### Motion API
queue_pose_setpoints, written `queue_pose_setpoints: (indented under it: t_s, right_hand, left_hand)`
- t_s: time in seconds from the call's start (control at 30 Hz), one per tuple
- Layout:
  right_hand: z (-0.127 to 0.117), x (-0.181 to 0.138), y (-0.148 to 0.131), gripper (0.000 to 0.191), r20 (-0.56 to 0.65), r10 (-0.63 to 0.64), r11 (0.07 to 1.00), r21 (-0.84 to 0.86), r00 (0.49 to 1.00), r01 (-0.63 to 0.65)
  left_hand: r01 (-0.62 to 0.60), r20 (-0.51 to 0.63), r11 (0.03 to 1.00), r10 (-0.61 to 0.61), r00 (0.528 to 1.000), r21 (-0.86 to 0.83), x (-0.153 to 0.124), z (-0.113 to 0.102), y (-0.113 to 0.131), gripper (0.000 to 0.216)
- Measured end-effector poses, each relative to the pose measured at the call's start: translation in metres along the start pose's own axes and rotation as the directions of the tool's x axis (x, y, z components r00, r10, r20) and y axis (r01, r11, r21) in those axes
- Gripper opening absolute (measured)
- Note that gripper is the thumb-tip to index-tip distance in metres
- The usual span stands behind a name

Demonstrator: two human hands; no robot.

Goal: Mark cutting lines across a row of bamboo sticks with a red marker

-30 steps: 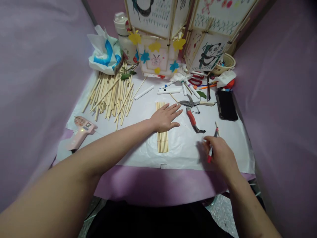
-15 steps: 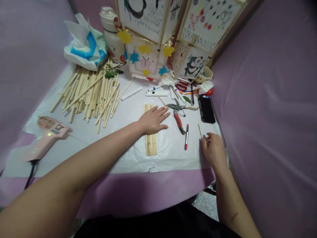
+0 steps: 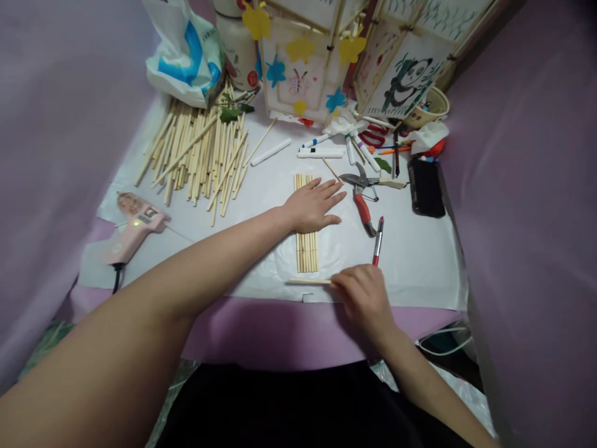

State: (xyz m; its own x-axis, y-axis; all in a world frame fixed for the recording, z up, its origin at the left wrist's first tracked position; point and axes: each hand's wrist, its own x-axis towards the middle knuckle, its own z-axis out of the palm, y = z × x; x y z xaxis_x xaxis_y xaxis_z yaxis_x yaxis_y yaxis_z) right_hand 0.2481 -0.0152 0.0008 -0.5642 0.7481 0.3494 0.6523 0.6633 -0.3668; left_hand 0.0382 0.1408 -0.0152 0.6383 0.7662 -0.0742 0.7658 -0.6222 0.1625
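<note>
My left hand (image 3: 313,205) lies flat, fingers spread, across a row of short wooden sticks (image 3: 307,254) laid side by side on the white sheet. My right hand (image 3: 364,298) pinches the end of a single wooden stick (image 3: 310,281). That stick points left, roughly level, just below the near ends of the row. A red and silver marker (image 3: 378,241) lies right beyond my right hand. Pruning shears (image 3: 362,208) with a red handle rest to the right of my left fingertips.
A large pile of wooden sticks (image 3: 196,155) lies at the back left, near a pink glue gun (image 3: 135,224). Behind stand paper lanterns (image 3: 298,74) with drawings. White markers (image 3: 321,153), a black phone (image 3: 426,186) and a small bowl (image 3: 436,107) sit at the back and right.
My right hand has moved left and nearer to me, swinging its stick from upright in view to pointing left below the row. My left hand stays on the sticks; the camera view has shifted.
</note>
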Motion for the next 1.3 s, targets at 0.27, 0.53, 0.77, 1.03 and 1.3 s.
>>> queue_pose_setpoints:
  t_s: [0.27, 0.53, 0.77, 1.03, 1.3]
  right_hand:
    - [0.027, 0.012, -0.015, 0.018, 0.045, -0.031, 1.000, 0.005, 0.999, 0.031]
    - [0.022, 0.025, -0.014, 0.015, 0.164, 0.052, 0.998, 0.019, 0.985, -0.056]
    - [0.019, 0.038, -0.008, 0.020, 0.243, 0.186, 0.980, 0.024, 0.952, -0.197]
    - [0.020, 0.034, -0.014, 0.023, 0.209, 0.208, 0.978, -0.021, 0.955, -0.208]
    - [0.022, 0.034, -0.015, 0.022, 0.200, 0.218, 0.975, -0.015, 0.955, -0.220]
  left_hand:
    - [-0.006, -0.005, 1.000, 0.006, 1.000, 0.002, -0.001, 0.001, 0.000, 0.075]
    - [-0.009, -0.002, 1.000, 0.009, 1.000, -0.004, 0.000, 0.002, -0.001, 0.074]
    - [-0.014, -0.007, 0.999, 0.014, 1.000, -0.031, 0.001, 0.004, -0.002, 0.072]
    - [-0.014, -0.010, 0.999, 0.013, 1.000, -0.045, 0.001, 0.004, -0.003, 0.073]
    - [-0.013, -0.023, 0.999, 0.011, 1.000, -0.050, 0.000, 0.003, -0.002, 0.073]
